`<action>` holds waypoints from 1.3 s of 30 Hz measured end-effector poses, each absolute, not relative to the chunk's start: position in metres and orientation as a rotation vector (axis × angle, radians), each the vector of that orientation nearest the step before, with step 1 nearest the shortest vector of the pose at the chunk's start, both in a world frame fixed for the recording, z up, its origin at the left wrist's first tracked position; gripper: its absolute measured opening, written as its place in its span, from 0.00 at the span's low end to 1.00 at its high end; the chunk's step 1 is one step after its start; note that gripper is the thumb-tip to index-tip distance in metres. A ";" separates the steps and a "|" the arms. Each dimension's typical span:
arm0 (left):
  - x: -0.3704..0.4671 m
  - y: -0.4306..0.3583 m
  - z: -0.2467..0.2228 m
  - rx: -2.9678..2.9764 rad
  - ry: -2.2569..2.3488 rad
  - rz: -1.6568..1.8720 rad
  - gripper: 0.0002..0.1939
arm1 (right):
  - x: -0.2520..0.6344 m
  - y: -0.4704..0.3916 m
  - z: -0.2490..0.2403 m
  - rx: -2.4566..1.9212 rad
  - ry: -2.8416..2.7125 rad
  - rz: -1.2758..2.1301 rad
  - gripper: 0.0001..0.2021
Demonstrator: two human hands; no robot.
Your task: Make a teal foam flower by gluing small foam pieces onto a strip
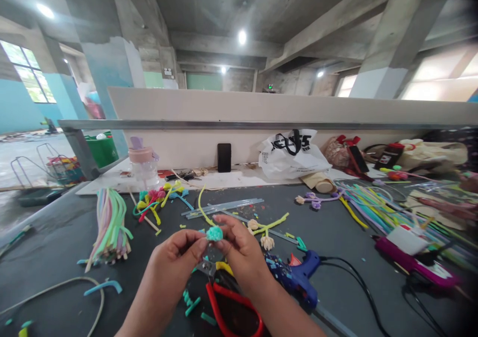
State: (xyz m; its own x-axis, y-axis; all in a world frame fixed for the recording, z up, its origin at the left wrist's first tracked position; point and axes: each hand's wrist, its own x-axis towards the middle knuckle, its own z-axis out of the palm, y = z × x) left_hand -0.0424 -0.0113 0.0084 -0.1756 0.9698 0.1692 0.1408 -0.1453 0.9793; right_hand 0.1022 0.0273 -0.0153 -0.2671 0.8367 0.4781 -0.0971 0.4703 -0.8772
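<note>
Between my two hands is a small teal, fluffy pipe-cleaner piece (214, 234), rounded like a small flower head. My left hand (178, 258) pinches its left side with thumb and forefinger. On the other side, my right hand (243, 250) has thumb and fingers closed on it. Under my hands lie red-handled scissors (234, 309), partly covered. Beside my right wrist rests a blue hot glue gun (298, 277). Cream flowers on a yellow-green pipe-cleaner stem (271, 225) lie just beyond my right hand. Short teal offcuts (192, 304) lie near my left wrist.
A bundle of pastel pipe cleaners (110, 227) lies at left, and more long ones (373, 210) at right. Clear glue sticks (224, 207) lie ahead. A bottle (143, 165), a phone (224, 158) and a white bag (291, 155) stand along the back. A purple device (414, 262) is at right.
</note>
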 end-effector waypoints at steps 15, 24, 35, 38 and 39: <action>-0.046 -0.018 0.008 2.038 1.465 1.604 0.02 | 0.095 0.020 -0.009 -0.616 -1.301 1.413 0.08; -0.045 -0.018 0.009 2.006 1.426 1.548 0.05 | 0.094 0.019 -0.009 -0.635 -1.323 1.404 0.07; -0.047 -0.020 0.015 2.189 1.359 1.427 0.08 | 0.095 0.020 -0.014 -0.656 -1.331 1.350 0.06; -0.048 -0.020 0.013 2.300 1.264 1.501 0.07 | 0.094 0.019 -0.014 -0.651 -1.304 1.378 0.07; -0.049 -0.020 0.012 2.341 1.237 1.527 0.06 | 0.094 0.019 -0.014 -0.650 -1.297 1.388 0.08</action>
State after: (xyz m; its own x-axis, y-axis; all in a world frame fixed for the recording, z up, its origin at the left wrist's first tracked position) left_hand -0.0486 -0.0198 0.0122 0.1744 0.6612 0.7297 0.5764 -0.6693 0.4688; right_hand 0.0936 0.0186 -0.0138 -0.2742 0.9240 0.2666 -0.3288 0.1704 -0.9289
